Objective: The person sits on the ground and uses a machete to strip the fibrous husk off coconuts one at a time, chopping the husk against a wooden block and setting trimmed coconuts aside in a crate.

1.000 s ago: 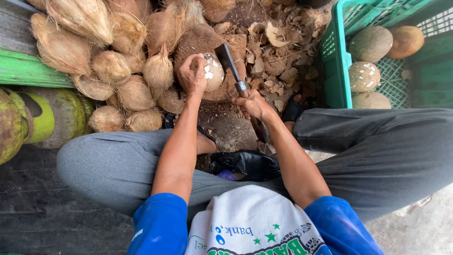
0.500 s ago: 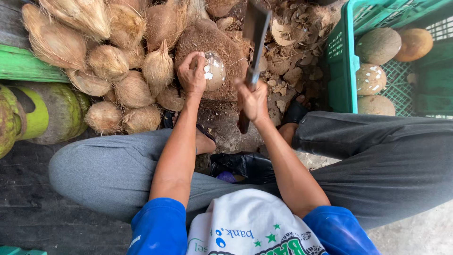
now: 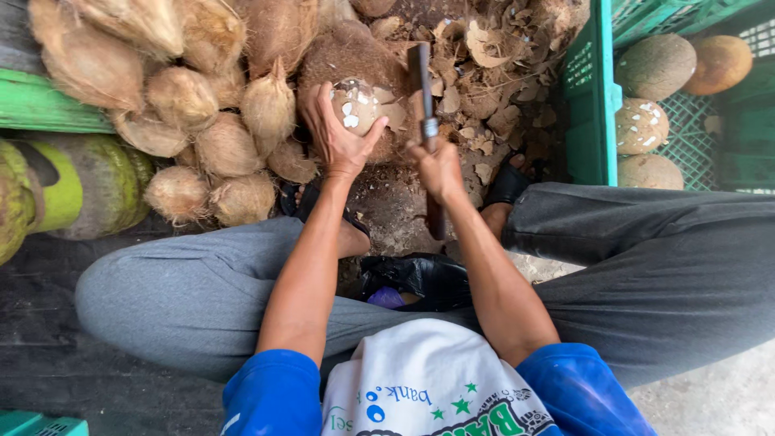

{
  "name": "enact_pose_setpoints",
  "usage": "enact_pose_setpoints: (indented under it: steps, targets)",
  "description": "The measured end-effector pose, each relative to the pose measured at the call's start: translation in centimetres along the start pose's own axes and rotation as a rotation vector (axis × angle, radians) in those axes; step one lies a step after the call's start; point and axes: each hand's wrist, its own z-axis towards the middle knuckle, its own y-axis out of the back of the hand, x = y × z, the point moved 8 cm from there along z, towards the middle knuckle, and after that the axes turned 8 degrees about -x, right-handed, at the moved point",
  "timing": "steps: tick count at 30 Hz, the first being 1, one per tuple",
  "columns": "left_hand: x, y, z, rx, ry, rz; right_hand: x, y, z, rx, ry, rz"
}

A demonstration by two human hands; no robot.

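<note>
Since a moment ago my cleaver [image 3: 421,81] has swung down from its raised tilt, blade now just right of the coconut [image 3: 357,106]. My right hand [image 3: 438,168] grips its handle tight; my left hand [image 3: 335,137] cups the coconut, left of the green crate [image 3: 588,97].

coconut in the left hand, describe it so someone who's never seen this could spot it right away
Start at the green crate on the right and move left across the litter of broken shell pieces. Just left of the cleaver in the right hand, the left hand cups the coconut. Unlike the fibrous husked coconuts beside it, it is chipped, with white patches.
</note>
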Motion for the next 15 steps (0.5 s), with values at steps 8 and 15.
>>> enact_pose_setpoints:
  steps: [8, 15]
  targets:
    - [4.3, -3.5, 1.4, 0.289, 0.386, -0.28, 4.4, 4.7, -0.2, -0.107, 0.157, 0.13]
    - [7.2, -5.9, 2.3, 0.27, 0.627, -0.151, 5.9, 2.3, -1.8, -0.013, 0.297, -0.02]
